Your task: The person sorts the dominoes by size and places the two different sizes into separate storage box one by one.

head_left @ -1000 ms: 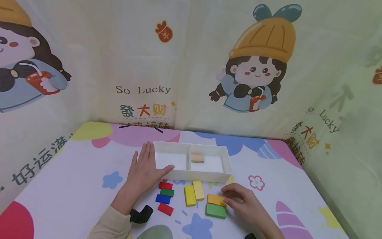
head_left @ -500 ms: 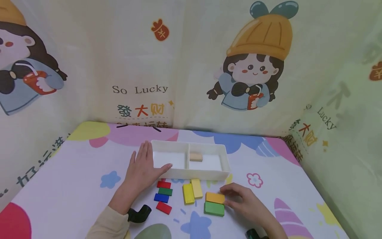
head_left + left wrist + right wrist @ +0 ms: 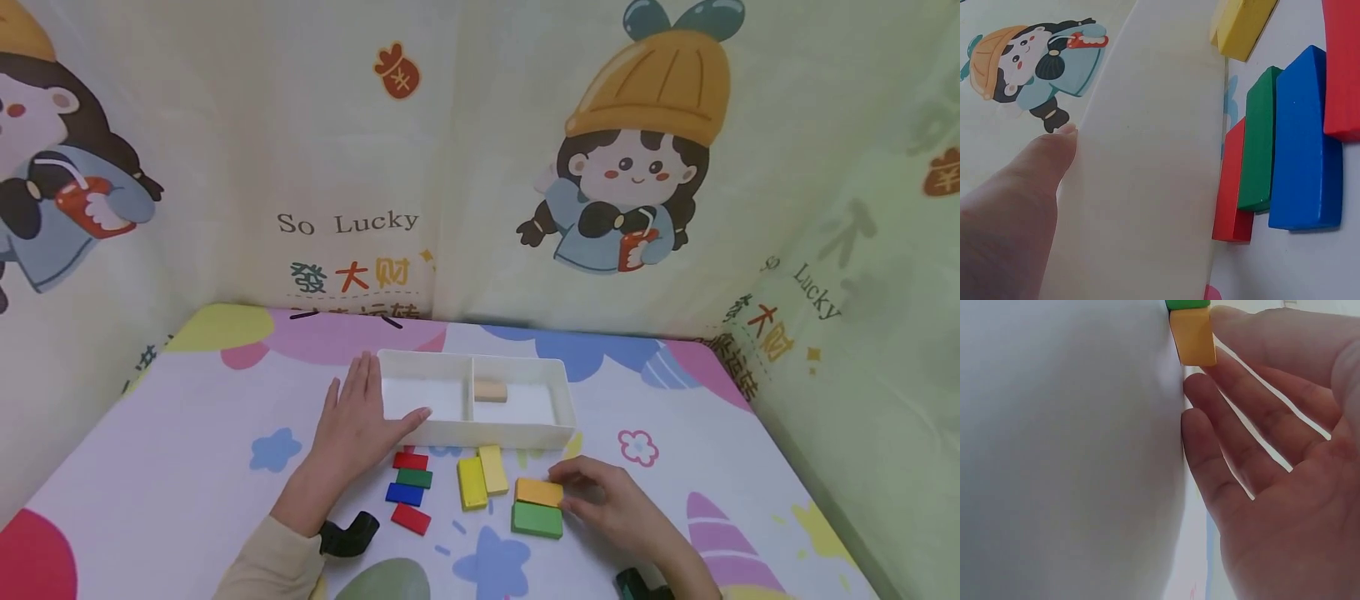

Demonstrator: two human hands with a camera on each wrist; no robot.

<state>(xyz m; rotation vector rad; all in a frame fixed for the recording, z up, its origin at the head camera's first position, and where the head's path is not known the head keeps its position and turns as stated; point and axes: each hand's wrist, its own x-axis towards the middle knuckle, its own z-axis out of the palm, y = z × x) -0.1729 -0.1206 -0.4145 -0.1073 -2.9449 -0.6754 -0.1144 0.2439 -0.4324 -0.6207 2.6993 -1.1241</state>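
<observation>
My left hand (image 3: pixel 352 433) lies flat against the left end of a white two-compartment box (image 3: pixel 480 434), fingers straight, thumb over the front rim. In the left wrist view the thumb (image 3: pixel 1041 162) rests along that rim. My right hand (image 3: pixel 611 504) is at the right end of an orange block (image 3: pixel 537 492), which lies against a green block (image 3: pixel 537 520). Its fingers are loosely bent, and the thumb touches or nearly touches the block; in the right wrist view they do not close round it. A tan block (image 3: pixel 491 391) sits in the box's right compartment.
Before the box lie a bright yellow block (image 3: pixel 472 484) and a pale yellow block (image 3: pixel 493 470). Left of them, a red block (image 3: pixel 410 461), a dark green block (image 3: pixel 415 478), a blue block (image 3: pixel 405 494) and another red block (image 3: pixel 411 519) form a column.
The head view has shifted slightly. My right thumb has drawn back a little to the right from the orange block. The left hand and the box keep their places relative to each other.
</observation>
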